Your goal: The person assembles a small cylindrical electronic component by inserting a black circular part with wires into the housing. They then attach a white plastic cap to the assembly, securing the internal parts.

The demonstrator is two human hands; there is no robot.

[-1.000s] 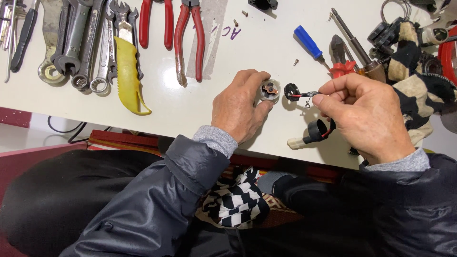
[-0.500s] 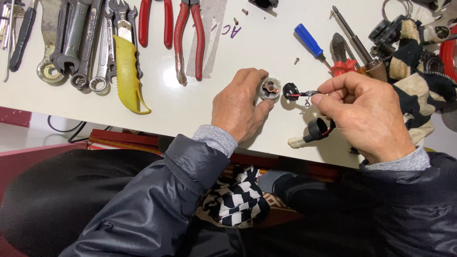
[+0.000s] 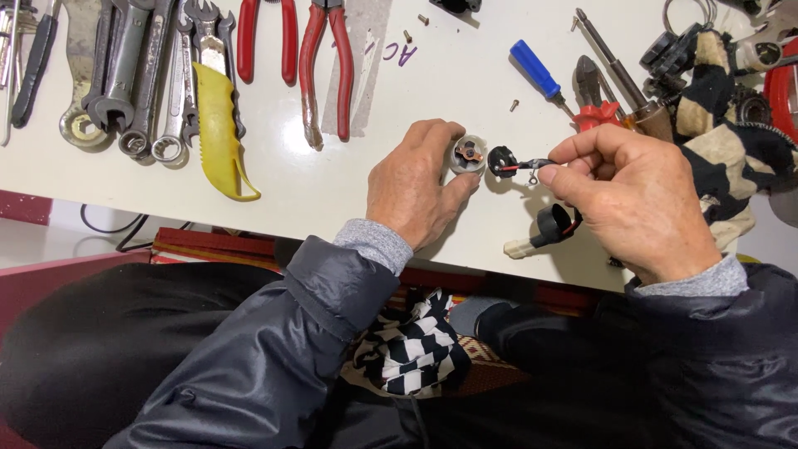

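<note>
My left hand point(image 3: 413, 185) rests on the white table and pinches a small round grey fitting point(image 3: 468, 155) with copper contacts, thumb below it and fingers above. My right hand point(image 3: 636, 199) holds thin black and red wires point(image 3: 532, 165) between thumb and forefinger. The wire ends carry a small black round part point(image 3: 502, 161) just right of the grey fitting, almost touching it. Below my right hand a black cap on a white cable point(image 3: 544, 230) lies on the table, partly hidden by my palm.
Wrenches point(image 3: 133, 75) and a yellow-handled tool point(image 3: 218, 125) lie at the back left. Red-handled pliers point(image 3: 328, 58) are at back centre, a blue screwdriver point(image 3: 536, 71) and a striped cloth point(image 3: 723, 125) at the right. Loose screws point(image 3: 514, 105) dot the table point(image 3: 332, 183).
My right hand has shifted slightly left, bringing the black part on the wires closer to the grey fitting. My left hand has kept its hold in place.
</note>
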